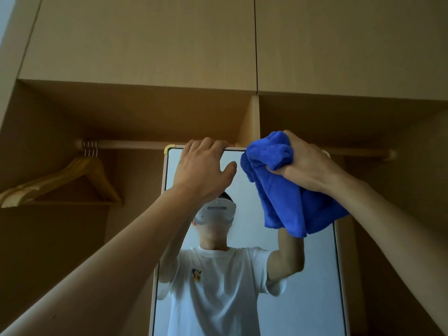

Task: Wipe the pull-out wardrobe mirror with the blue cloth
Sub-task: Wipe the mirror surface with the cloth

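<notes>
Blue and plush, the cloth (286, 185) is bunched into thick folds. Its upper part is wadded inside the right hand (308, 163) and its loose lower part hangs down in front of the glass. That hand has its fingers and thumb curled tight round the wad, right at the mirror's top right corner.

Seen from the head camera, the mirror (310, 275) is a tall upright panel with a pale frame, a thin dark inner line and a yellow piece on its top left corner. It stands in front of the wardrobe's upright divider (249, 122), its top edge level with the hanging rail (135, 144). The left hand (203, 166) grips that top edge near the left corner, fingers hooked over it and thumb spread out in front of the glass.

The glass reflects a person in a white headset and a white T-shirt with a small coloured emblem, too small to read. Wooden hangers (72, 180) hang at the rail's left end, under the closed upper doors (145, 40).
</notes>
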Demonstrator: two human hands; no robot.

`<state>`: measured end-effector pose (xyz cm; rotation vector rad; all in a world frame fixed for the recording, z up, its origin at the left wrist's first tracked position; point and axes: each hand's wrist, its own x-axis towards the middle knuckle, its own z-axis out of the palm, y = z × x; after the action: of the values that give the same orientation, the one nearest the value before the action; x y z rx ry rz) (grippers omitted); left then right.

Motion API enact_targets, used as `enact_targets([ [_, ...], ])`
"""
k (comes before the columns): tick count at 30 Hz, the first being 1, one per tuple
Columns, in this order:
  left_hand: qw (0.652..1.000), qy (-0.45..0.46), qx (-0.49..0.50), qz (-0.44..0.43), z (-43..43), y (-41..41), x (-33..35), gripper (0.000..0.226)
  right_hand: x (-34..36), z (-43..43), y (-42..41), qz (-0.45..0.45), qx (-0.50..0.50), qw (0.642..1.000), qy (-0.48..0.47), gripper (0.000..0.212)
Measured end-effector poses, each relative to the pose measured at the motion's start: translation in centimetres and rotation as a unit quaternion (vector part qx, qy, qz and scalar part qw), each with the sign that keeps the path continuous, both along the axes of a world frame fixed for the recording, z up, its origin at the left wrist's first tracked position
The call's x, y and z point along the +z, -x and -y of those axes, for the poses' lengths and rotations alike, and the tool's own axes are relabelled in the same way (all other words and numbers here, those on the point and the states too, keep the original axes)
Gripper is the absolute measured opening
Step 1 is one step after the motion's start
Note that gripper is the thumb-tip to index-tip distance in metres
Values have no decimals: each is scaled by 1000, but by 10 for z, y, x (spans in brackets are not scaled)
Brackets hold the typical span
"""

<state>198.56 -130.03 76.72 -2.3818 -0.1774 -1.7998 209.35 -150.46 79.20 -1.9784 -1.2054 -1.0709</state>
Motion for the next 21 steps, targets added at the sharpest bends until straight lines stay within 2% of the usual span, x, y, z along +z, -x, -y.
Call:
enact_targets([
  [7, 1000, -16, -11, 7, 12, 24, 1, 60, 2, 21, 30, -11, 14, 1000, 11, 51],
  [13, 1000, -25, -12, 6, 16, 33, 0, 53, 0, 31, 44, -18, 18, 1000, 9, 47],
  [18, 1000, -17, -14, -19, 16, 37, 3, 56, 1, 32, 52, -34, 19, 999, 14, 49],
  [21, 999, -28, -1, -47, 11, 38, 7, 58, -1, 35, 51, -33, 24, 999, -16, 44],
])
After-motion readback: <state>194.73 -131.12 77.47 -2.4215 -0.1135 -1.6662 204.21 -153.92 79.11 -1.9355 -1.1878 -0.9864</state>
